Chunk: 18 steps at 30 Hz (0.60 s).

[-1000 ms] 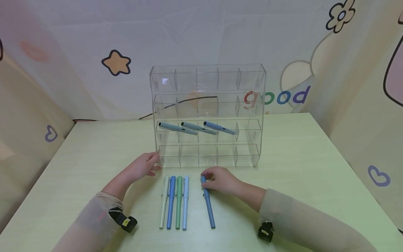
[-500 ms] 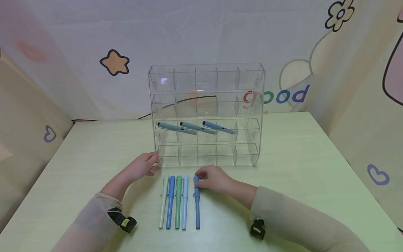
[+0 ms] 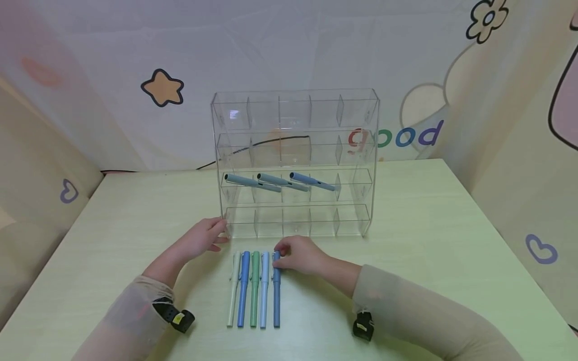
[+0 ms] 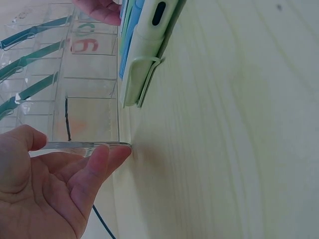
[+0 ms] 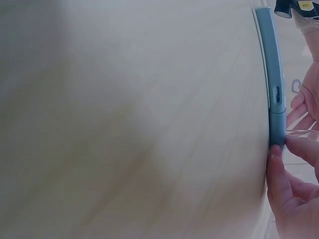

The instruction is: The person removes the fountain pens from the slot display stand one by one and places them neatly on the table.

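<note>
My left hand [image 3: 200,239] grips the lower left side wall of a clear acrylic rack [image 3: 374,150]; in the left wrist view the thumb and fingers [image 4: 97,162] lie on either side of that panel. With thumb and fingers my right hand [image 3: 300,254] pinches the clip end of a dark blue pen [image 3: 277,296], which lies on the table and shows grey-blue [image 5: 274,59] in the right wrist view. Left of it, in a row, lie a pale green pen [image 3: 233,291], a blue pen [image 3: 243,291], a green pen [image 3: 255,291] and a light blue pen [image 3: 264,291].
Three capped pens rest slanted in the rack's third tier: a grey-blue pen [image 3: 246,181], a grey-green pen [image 3: 275,179] and a blue pen [image 3: 311,180]. The rack stands upright on the pale table [image 3: 420,225], before a printed cloth backdrop [image 3: 280,45].
My right hand has slid the dark blue pen leftward along the table, beside the row, turning it from slanted to nearly parallel with the others. The left hand stays at the rack.
</note>
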Each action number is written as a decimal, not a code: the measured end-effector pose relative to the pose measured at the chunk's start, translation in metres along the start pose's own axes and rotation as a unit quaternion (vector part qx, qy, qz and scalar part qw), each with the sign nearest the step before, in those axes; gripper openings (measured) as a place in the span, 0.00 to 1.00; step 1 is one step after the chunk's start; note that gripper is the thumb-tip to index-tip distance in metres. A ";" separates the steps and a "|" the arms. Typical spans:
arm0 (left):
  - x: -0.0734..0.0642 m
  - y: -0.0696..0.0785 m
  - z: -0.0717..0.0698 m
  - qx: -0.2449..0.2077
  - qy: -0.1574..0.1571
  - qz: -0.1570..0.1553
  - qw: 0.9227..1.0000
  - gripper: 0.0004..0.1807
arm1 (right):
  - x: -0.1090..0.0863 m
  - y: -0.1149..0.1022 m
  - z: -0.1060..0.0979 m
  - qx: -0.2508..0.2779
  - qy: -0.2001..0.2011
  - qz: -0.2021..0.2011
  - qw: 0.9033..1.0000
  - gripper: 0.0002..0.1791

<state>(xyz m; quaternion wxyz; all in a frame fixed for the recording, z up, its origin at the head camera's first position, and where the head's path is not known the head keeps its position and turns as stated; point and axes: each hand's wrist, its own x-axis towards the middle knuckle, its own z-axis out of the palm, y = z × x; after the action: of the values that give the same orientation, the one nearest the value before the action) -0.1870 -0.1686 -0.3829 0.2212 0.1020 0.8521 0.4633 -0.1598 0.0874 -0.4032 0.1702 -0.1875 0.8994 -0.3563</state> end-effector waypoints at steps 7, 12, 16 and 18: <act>0.000 0.001 0.000 -0.004 -0.003 0.002 1.000 0.29 | 0.002 -0.001 0.002 -0.001 0.005 -0.002 1.000 0.16; -0.001 0.002 -0.001 -0.007 0.001 0.001 1.000 0.28 | 0.003 -0.001 0.003 -0.003 0.006 -0.001 1.000 0.16; -0.002 0.003 -0.001 -0.006 0.001 -0.001 1.000 0.27 | 0.004 0.000 0.004 -0.003 0.003 0.000 1.000 0.16; -0.002 0.003 0.000 -0.006 0.001 -0.001 1.000 0.27 | 0.004 0.000 0.004 -0.001 0.002 0.002 1.000 0.16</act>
<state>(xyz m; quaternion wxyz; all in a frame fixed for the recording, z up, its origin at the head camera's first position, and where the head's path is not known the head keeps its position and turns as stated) -0.1860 -0.1677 -0.3795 0.2219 0.0994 0.8494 0.4684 -0.1613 0.0832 -0.4063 0.1687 -0.1847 0.9007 -0.3553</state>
